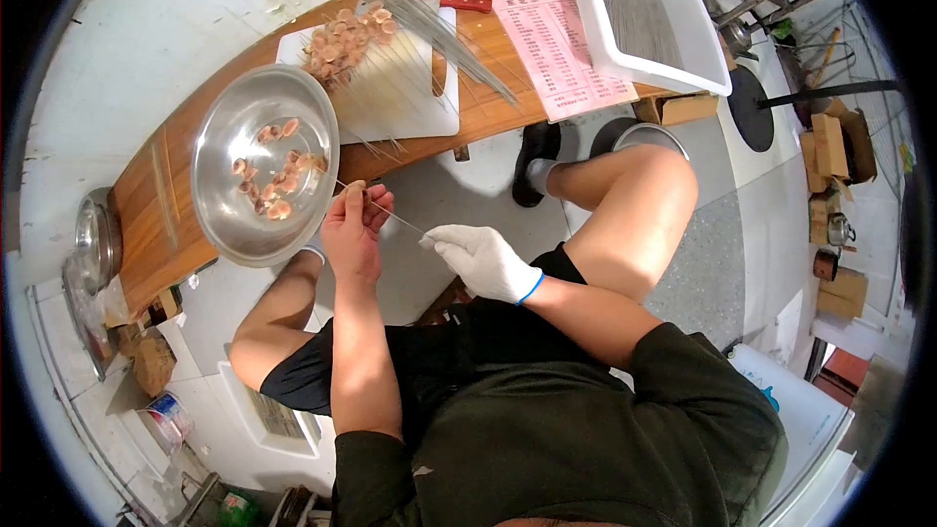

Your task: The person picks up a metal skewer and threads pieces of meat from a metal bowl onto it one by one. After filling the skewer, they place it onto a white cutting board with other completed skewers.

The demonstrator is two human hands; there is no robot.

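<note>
Feed from the head camera, my notes. One thin skewer (398, 220) spans the gap between the two hands, in front of the person's lap. Its long axis slants from the bowl's near rim, upper left, down to the right. Bare left hand (353, 234): fingers pinched narrow around the skewer toward its bowl end. Gloved right hand (483, 262): fingertips closed on the other end. I read the metal bowl (217, 132) as lying up and left of the left fingers, just beside them; the left hand is much the nearer.

Skewer looks straight, slim, greyish. Whether its far tip carries a piece I cannot tell; it merges with the rim area. Loose slices (286, 179) in the bowl: small, pinkish-tan, darker-edged. Bowl sits at the worktop (181, 226) edge, beside a white board (447, 119) bearing a heap (344, 47) of similar pieces.
</note>
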